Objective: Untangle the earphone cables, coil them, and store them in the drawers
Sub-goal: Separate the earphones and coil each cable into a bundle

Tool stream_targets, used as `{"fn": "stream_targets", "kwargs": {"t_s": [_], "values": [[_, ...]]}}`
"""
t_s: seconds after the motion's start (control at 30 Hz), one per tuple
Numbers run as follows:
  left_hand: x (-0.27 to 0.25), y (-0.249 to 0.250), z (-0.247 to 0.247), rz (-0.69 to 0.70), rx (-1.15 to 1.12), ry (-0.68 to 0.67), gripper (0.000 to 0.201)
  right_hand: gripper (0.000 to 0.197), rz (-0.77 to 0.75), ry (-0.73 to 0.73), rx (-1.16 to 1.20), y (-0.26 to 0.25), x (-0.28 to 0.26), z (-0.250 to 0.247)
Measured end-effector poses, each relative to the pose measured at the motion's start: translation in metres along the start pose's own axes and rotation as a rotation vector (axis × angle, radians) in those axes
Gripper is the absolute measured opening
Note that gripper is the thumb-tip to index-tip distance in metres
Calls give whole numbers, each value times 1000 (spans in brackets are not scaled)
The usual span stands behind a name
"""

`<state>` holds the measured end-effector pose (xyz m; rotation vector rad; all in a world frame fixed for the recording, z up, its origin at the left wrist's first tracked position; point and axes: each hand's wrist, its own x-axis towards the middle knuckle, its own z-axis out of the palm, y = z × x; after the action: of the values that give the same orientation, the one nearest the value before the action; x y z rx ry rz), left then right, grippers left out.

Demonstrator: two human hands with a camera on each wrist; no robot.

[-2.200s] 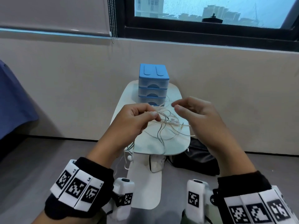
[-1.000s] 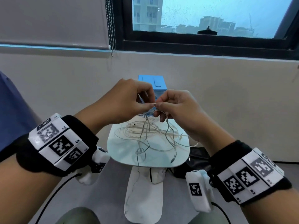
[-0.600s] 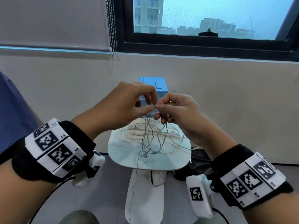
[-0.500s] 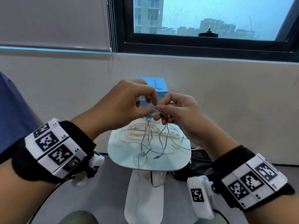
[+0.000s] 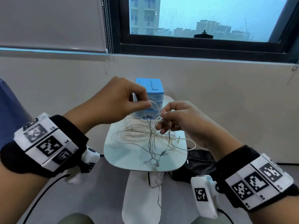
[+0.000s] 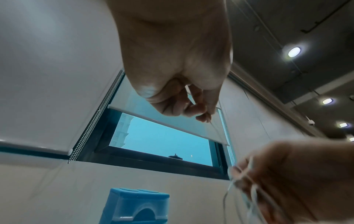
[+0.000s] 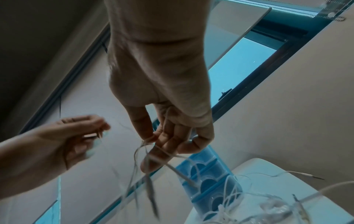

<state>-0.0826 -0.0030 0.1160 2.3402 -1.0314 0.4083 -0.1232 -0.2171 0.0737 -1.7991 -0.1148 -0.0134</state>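
A tangle of thin white and grey earphone cables (image 5: 145, 136) lies on the small white table (image 5: 116, 156), with strands lifted off it. My left hand (image 5: 142, 103) is raised in front of the blue drawer unit (image 5: 153, 88) and pinches one cable strand between thumb and fingers (image 6: 203, 117). My right hand (image 5: 163, 118), a little lower and to the right, pinches a bunch of the cables (image 7: 147, 144), which hang down from its fingers to the table. A loop of cable arcs between the two hands. The drawers (image 7: 208, 178) appear closed.
The table stands against a beige wall under a dark-framed window (image 5: 202, 21). A black bag (image 5: 199, 164) lies on the floor to the right of the table's base. A jack plug (image 5: 178, 139) sticks out near the table's right edge.
The hands, pinched close together half a second ago, have drawn apart: the left has gone up and left, the right down and right, pulling a cable loop out between them.
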Motion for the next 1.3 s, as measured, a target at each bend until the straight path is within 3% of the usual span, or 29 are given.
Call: {"fn": "stream_targets", "kwargs": {"t_s": [0.1,0.37,0.53,0.73,0.83,0.9,0.97,1.0,1.07,1.17,1.23,1.3], "values": [[2,-1,-12,-96,-168,146,16,9,91,23,-64,13,0,-2],[10,10,-42,-63,-712,481,21,9,280,-11,-207,41,6,-1],[9,5,-58,-69,-808,649,21,9,349,-1,-317,56,7,-10],[6,11,-61,14,-854,525,19,13,445,-138,-786,70,1,-23],[5,20,-57,40,-874,424,23,14,315,-171,-1005,56,1,-25],[6,27,-54,28,-867,341,25,23,177,-188,-617,38,-1,-22],[6,32,-48,11,-861,250,25,45,45,-291,-96,18,-6,-15],[6,33,-44,1,-861,206,25,54,-17,-335,30,8,-7,-9],[4,37,-35,-11,-862,133,24,53,-155,-363,9,-5,-6,6],[1,40,-28,3,-843,91,20,6,-263,-270,-274,-14,2,26],[-2,33,-30,11,-770,88,17,27,-236,-123,-241,-8,8,22],[-9,16,-31,-27,-677,68,13,31,-144,91,11,0,14,5]]}}
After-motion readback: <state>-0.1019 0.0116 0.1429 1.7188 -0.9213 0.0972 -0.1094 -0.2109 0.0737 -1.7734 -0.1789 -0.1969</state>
